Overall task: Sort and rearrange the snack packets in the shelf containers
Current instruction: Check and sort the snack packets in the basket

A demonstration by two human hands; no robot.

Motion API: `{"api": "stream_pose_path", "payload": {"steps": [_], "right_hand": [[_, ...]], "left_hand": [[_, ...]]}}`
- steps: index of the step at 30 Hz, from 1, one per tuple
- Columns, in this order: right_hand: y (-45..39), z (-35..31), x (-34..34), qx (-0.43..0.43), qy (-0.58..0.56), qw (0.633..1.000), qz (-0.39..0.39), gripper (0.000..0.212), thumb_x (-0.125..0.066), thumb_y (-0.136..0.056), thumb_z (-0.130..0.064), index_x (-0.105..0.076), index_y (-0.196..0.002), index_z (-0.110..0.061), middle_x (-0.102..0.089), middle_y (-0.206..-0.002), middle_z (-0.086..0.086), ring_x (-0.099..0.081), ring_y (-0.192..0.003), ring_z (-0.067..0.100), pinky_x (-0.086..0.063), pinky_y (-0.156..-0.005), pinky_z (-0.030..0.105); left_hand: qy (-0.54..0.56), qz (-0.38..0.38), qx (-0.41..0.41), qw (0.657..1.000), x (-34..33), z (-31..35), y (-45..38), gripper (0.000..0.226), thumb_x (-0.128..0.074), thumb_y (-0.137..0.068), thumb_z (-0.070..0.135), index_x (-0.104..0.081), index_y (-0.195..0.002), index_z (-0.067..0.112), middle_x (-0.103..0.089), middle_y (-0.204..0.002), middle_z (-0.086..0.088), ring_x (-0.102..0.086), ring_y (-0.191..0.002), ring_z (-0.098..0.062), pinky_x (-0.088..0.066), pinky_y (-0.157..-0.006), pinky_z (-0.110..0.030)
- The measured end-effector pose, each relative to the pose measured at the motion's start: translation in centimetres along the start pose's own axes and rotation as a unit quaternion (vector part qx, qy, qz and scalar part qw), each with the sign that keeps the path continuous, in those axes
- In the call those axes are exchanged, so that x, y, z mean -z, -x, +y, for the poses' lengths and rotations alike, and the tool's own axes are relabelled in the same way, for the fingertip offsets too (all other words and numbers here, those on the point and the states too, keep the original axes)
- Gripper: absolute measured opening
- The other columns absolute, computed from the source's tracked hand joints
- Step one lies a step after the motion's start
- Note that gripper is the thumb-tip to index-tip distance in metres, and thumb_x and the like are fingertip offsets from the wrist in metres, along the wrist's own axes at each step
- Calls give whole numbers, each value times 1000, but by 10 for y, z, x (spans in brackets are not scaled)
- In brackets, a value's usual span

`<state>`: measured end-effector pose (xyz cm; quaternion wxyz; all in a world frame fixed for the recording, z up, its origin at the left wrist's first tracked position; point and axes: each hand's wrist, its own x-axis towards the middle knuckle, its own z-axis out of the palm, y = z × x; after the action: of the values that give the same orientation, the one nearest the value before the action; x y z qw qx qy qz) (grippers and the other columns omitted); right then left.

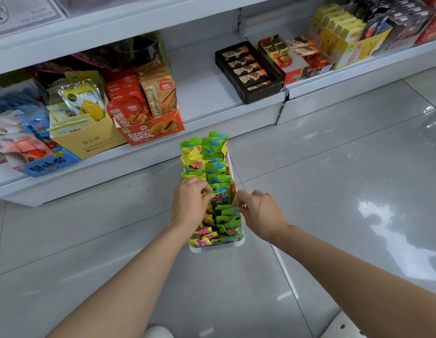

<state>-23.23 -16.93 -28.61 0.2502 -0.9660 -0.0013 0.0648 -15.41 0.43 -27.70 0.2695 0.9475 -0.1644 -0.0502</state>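
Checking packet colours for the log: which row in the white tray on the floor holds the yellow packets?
The row on the person's left holds the yellow packets; the right row's packets are green.

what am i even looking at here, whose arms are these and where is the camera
There is no machine here: a person wears one camera on the head, looking forward and down, so the arms are their own. A white container stands on the tiled floor, packed with green packets and yellow packets. The left hand digs its fingers in among the packets; the right hand pinches the edge of a green one. Behind is a white shelf with boxed snacks, including an orange box.
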Motion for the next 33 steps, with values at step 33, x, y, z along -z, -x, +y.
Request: {"api": "stream_pose_path", "payload": {"steps": [33], "right_hand": [[93, -117, 144, -124, -686, 708, -111, 24, -50, -99, -14, -64, -115, -1, -72, -97, 11, -71, -82, 20, -59, -73, 36]], "left_hand": [[697, -219, 160, 664, 143, 109, 64, 45, -43, -98, 44, -48, -137, 20, -66, -124, -11, -65, -107, -26, -49, -96, -46]]}}
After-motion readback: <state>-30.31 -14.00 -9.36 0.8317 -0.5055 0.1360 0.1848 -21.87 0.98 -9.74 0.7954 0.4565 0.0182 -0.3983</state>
